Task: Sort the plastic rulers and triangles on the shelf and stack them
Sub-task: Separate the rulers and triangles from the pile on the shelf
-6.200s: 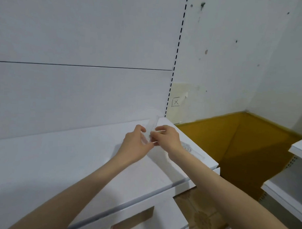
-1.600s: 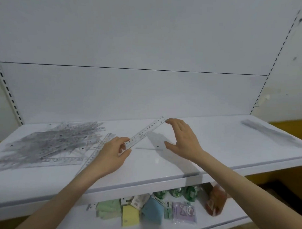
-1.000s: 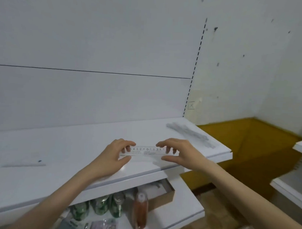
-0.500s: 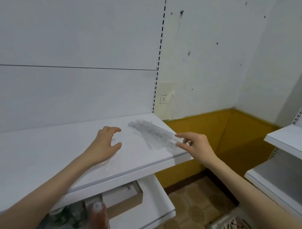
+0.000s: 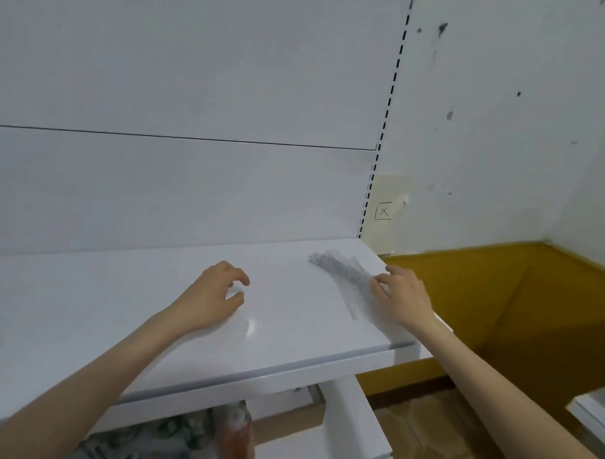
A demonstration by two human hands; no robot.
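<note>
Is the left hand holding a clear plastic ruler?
No, the left hand rests empty on the white shelf.

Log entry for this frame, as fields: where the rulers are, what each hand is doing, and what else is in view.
rulers: clear, stacked flat and slightly fanned at the right end of the white shelf
right hand: fingertips on the near end of the rulers; unclear whether it is a pinching grip or a plain touch
left hand: rests on the white shelf, fingers loosely curled, holding nothing
triangles: none visible
below: blurred bottle by the lower shelf
</note>
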